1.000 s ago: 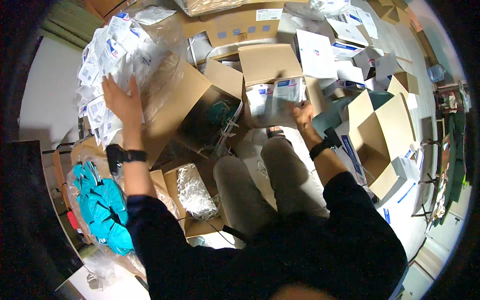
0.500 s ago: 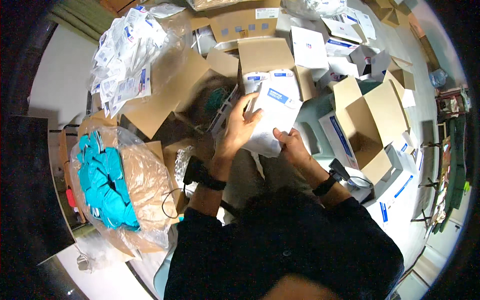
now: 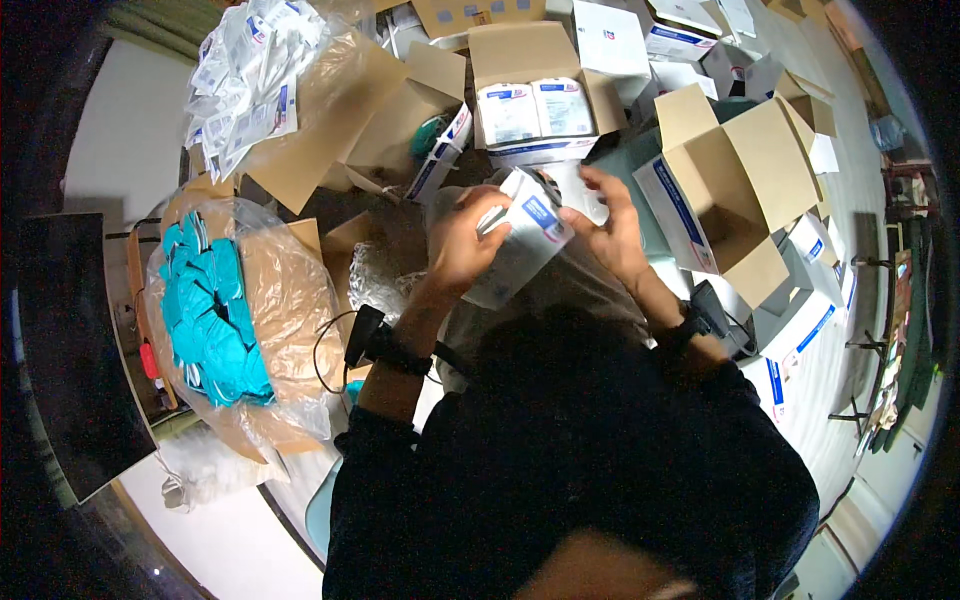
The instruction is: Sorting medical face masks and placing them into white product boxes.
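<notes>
A white plastic packet with a blue label is tilted in front of my lap. My left hand is closed on its left edge, thumb pressed against it. My right hand is at the packet's right side; its thumb tip meets the edge near the label, and its fingers stand apart from it. Just beyond my hands is an open carton with two white packets showing side by side inside it.
An open brown-lined carton stands to the right. At left, a plastic-lined box holds teal fabric items. Flat white pouches are heaped at the far left. White boxes stand at the back.
The packet has come down toward my lap, away from the carton, which now shows more fully. My right hand has shifted upward, its fingers spreading off the packet. The view has tilted slightly.
</notes>
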Demonstrator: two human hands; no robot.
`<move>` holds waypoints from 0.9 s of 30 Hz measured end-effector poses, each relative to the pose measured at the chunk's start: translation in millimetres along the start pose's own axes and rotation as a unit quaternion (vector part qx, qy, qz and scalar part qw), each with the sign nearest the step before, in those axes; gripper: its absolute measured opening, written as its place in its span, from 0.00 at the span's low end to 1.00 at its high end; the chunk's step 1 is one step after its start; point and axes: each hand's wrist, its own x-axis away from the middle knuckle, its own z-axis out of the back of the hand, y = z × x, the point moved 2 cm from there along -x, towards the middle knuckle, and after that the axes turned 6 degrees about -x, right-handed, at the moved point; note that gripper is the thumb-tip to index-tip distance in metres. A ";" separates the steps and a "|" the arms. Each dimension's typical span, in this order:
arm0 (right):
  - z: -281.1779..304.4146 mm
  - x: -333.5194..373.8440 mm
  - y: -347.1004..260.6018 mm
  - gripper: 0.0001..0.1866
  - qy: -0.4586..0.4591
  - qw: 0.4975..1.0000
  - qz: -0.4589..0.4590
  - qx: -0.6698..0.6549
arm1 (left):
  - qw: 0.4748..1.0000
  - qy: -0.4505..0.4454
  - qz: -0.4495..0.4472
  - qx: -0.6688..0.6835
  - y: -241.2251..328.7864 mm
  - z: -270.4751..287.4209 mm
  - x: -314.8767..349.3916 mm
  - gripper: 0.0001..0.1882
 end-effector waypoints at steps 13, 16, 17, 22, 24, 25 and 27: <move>-29.1 23.0 7.7 0.08 -0.197 0.916 -0.098 -0.335 | 0.995 -0.050 -0.045 -0.073 0.0 -29.8 29.3 0.09; -33.5 22.5 8.2 0.06 -0.194 0.895 -0.119 -0.385 | 0.994 -0.050 -0.050 -0.082 10.1 -29.0 24.2 0.14; -35.3 21.3 8.8 0.06 -0.187 0.889 -0.123 -0.399 | 0.994 -0.038 -0.051 -0.086 7.8 -30.3 25.2 0.13; -50.4 18.7 17.3 0.05 -0.145 0.929 -0.167 -0.297 | 0.994 0.046 0.014 -0.098 3.9 -43.1 34.2 0.10; -64.6 14.5 23.5 0.07 -0.107 0.946 -0.181 -0.247 | 0.993 0.082 0.021 -0.081 -0.6 -50.1 36.5 0.09; -71.7 14.8 29.4 0.07 -0.100 0.942 -0.196 -0.252 | 0.992 0.100 0.024 -0.073 -2.9 -53.0 38.8 0.09; -88.3 14.9 54.9 0.09 -0.080 0.935 -0.225 -0.262 | 0.992 0.052 0.048 -0.108 -5.7 -58.0 43.0 0.06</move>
